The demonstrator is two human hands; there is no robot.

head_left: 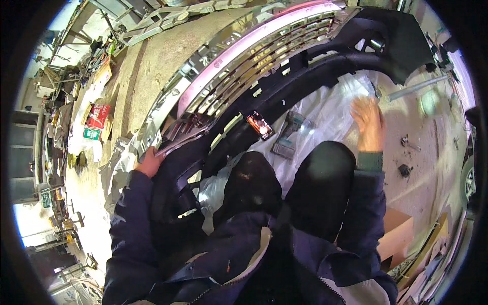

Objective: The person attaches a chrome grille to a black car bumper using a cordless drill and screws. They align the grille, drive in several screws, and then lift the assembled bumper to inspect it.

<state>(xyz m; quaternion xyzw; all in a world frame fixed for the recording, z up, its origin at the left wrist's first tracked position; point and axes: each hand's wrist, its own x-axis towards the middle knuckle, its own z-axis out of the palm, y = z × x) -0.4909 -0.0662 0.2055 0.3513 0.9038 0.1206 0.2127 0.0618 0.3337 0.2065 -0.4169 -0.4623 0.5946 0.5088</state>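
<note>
In front of my knees lies a large black car bumper point(277, 84) with a slatted grille point(239, 79) and a shiny pinkish-silver trim strip point(223, 60). At its left end my left hand point(149, 163) grips the edge, the fingers partly hidden. My right hand point(367, 118) is off to the right, fingers stretched out, over crumpled clear plastic sheeting point(333, 109), with nothing visible in it. A phone with a lit screen point(260, 125) rests against the bumper's inner side. Beside it on the sheeting is a teal and grey cordless power tool point(290, 134).
A metal bar point(417, 88) and small dark parts point(405, 170) lie on the floor to the right. Near my right elbow stands a cardboard box point(395, 231). Cluttered shelving and a red packet point(98, 116) are at the left. A ladder-like frame point(175, 19) lies beyond the bumper.
</note>
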